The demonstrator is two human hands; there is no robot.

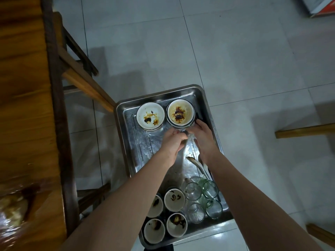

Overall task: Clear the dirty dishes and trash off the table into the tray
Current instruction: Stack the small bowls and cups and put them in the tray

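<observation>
A steel tray (125, 142) lies below me over the tiled floor. At its far end stand two dirty white bowls: the left bowl (150, 115) and a right bowl (179, 113) that sits on top of a dark-rimmed stack. My left hand (173, 142) has its fingers curled at the near edge of that stack. My right hand (202, 134) cups the stack's right side. Whatever is between the two hands is blurred.
Several stained small cups (174, 199) and several clear glasses (192, 189) crowd the tray's near end, with spoons (197, 163) beside them. The wooden table (23, 87) runs along the left, holding a blurred dish of leftovers (10, 211). A wooden chair (79, 77) stands between the table and the tray.
</observation>
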